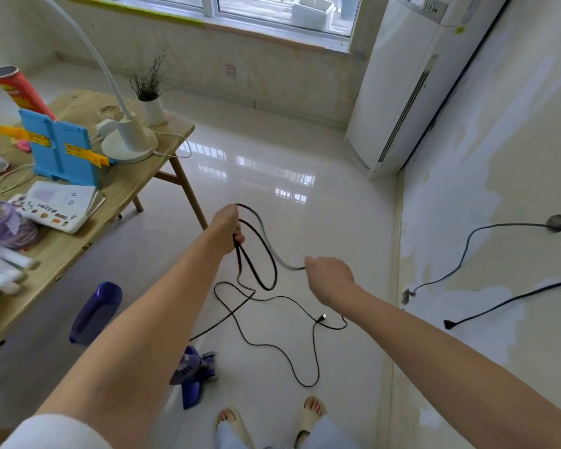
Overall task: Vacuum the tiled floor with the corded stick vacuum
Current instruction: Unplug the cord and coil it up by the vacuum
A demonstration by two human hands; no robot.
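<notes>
My left hand grips several hanging loops of the vacuum's black power cord above the glossy tiled floor. My right hand pinches a blurred stretch of the same cord a little lower and to the right. More cord trails in loose curves on the tiles, and its plug lies there too. The purple stick vacuum stands under my left forearm: its handle shows to the left and its body and floor head near my feet.
A wooden table with a lamp, blue stand, books and a plant pot stands at left. A tall white air conditioner fills the far right corner. Two other cables run along the right wall. My slippered feet are at the bottom.
</notes>
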